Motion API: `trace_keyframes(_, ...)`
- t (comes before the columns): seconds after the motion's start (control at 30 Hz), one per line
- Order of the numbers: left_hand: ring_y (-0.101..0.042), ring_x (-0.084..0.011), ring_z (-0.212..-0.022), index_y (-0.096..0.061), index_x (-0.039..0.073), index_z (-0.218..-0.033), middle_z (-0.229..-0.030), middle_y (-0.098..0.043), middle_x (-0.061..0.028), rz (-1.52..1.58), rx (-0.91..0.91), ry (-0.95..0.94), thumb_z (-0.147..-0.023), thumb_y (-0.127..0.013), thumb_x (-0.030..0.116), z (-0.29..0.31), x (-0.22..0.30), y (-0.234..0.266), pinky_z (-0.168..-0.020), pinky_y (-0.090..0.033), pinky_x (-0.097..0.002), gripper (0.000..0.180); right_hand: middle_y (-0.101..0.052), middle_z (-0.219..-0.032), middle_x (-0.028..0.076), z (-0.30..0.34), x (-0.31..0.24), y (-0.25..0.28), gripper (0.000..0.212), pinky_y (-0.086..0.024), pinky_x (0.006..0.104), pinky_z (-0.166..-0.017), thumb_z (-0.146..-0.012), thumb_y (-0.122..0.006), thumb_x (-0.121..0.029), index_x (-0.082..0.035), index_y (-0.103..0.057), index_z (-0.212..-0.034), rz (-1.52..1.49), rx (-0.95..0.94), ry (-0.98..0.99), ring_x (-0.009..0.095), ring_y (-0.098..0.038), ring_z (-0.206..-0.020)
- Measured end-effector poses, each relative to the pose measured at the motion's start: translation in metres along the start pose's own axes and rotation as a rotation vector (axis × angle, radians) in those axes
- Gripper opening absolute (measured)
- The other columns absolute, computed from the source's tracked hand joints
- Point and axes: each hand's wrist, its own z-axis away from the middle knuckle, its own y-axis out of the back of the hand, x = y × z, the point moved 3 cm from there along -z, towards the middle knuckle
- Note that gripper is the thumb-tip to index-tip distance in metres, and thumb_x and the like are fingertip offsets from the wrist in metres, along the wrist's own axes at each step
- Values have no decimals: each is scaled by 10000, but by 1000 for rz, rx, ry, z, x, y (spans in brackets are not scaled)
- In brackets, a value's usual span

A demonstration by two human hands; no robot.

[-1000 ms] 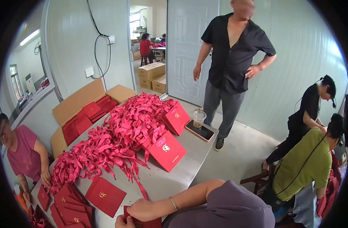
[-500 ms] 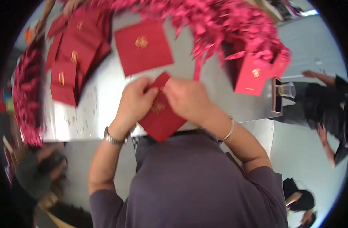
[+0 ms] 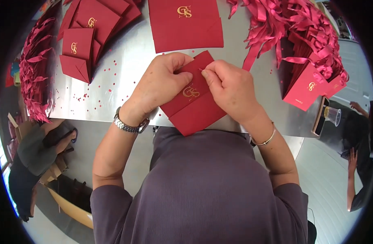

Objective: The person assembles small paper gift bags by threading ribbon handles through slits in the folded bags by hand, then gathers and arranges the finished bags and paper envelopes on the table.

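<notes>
A flat red paper bag point(image 3: 194, 107) with a gold emblem lies at the near edge of the metal table point(image 3: 125, 65). My left hand point(image 3: 160, 85) grips its left side, thumb on the front near the top. My right hand point(image 3: 229, 87) pinches the bag's top edge with thumb and forefinger, right beside the left thumb. Whether a ribbon end sits in that pinch is too small to tell. A larger red bag point(image 3: 184, 24) lies flat just beyond my hands.
A stack of folded red bags point(image 3: 88, 32) lies at the far left. Red ribbons point(image 3: 31, 73) line the left edge, and a heap of ribbons point(image 3: 284, 28) covers the right. Ribboned bags point(image 3: 308, 87) and a clear cup point(image 3: 332, 115) sit at the right. People stand nearby.
One second ago the view faced the room and other people. It has tipped down onto the table, and both hands now hold the red bag closer to the table's edge.
</notes>
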Motion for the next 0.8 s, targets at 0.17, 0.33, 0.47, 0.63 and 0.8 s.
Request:
trace_keyframes(0.17,-644,-143,-725,-648,-32,-990,-813,-686,-100,-142,40,-68,-821,-596,11,-4,3,-3,-662,-504,-290,182,-636,-694,122,-13,-4,4,176,-489,419,-566,-859,-610,-204,-47,-588,-783,51,-38,18,320,-624,-634)
trace_keyframes(0.33,-658,-318,-726,-654,13,-991,-811,-670,-178,-462,199,-276,-804,-585,25,2,18,-10,-661,-517,-383,199,-634,-669,153,-29,-7,9,167,-500,432,-559,-826,-587,-170,-15,-601,-766,86,-197,-36,334,-634,-635)
trace_keyframes(0.47,-636,-388,-778,-655,34,-994,-842,-658,-204,-609,269,-337,-813,-563,57,8,33,-16,-688,-514,-434,204,-633,-663,188,-32,-23,10,130,-506,447,-524,-788,-567,-121,3,-583,-752,295,-172,148,357,-647,-604)
trace_keyframes(0.63,-670,-289,-861,-651,3,-1036,-924,-682,-176,-418,57,-300,-912,-538,115,1,28,-4,-762,-508,-344,202,-607,-707,169,-11,-2,1,143,-486,479,-552,-853,-544,-170,-30,-543,-824,179,-145,78,362,-624,-644)
trace_keyframes(0.8,-616,-127,-635,-679,52,-880,-744,-665,-24,75,-130,148,-877,-579,56,2,18,31,-532,-477,-277,100,-600,-643,170,-11,-20,-1,211,-482,485,-514,-830,-594,-218,-19,-523,-834,85,-122,172,361,-629,-593)
